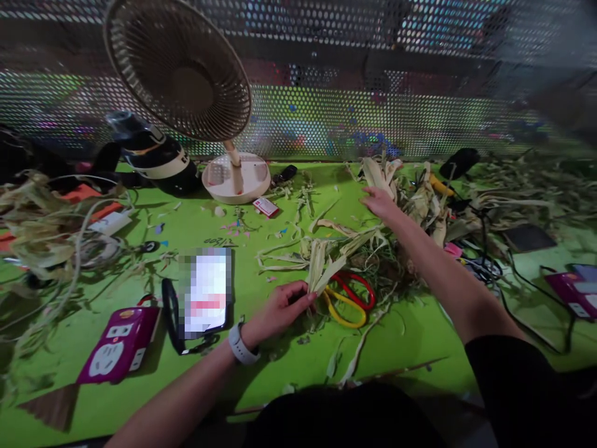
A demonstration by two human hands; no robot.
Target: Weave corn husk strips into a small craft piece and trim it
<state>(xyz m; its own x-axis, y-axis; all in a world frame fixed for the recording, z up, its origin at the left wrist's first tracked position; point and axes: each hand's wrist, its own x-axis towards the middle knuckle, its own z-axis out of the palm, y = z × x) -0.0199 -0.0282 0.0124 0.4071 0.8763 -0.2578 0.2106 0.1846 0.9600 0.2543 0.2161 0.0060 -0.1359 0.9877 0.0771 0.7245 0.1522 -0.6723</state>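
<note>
My left hand (281,308), with a white watch on its wrist, pinches the lower end of a folded bundle of pale dry corn husk strips (321,264) on the green table (261,373). Right beside that hand lie red-handled scissors (357,285) and yellow-handled scissors (342,311). My right hand (380,202) reaches far across the table, fingers spread, touching a pile of dry husks (420,199) near the back. Loose husk strips lie between both hands.
A beige desk fan (186,74) stands at the back before a perforated metal screen. A phone (208,289), a purple power strip (119,345), a black and white bottle (156,155), cables (527,280) and more husk heaps (37,230) lie around.
</note>
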